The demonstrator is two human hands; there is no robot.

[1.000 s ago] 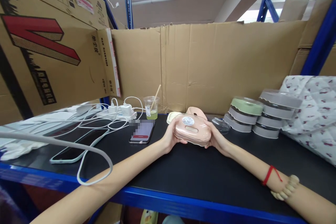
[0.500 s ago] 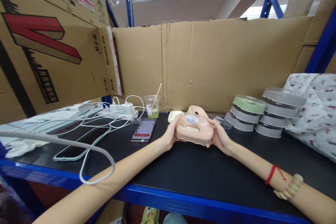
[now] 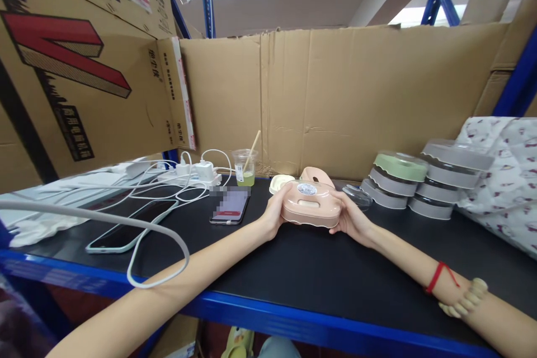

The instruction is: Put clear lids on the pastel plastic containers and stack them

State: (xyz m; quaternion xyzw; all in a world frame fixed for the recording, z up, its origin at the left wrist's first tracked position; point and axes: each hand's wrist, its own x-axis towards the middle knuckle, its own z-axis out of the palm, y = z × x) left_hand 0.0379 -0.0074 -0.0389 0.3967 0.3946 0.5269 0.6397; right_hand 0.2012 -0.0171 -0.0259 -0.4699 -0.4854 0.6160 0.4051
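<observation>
Left grip (image 3: 274, 215), right grip (image 3: 352, 218), half-curled, holding pink container (image 3: 312, 213)

A phone (image 3: 230, 207) and cup (image 3: 245, 177) stand left of the case (image 3: 312, 213) — stacked containers (image 3: 434, 192) right, cardboard (image 3: 344, 100) behind.

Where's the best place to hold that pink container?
Probably by its two rounded ends, coming in from left and right: the pink container looks wider than tall, so its ends suit a two-sided hold. The left hand and right hand hold it there, leaving its sticker uncovered.
</observation>
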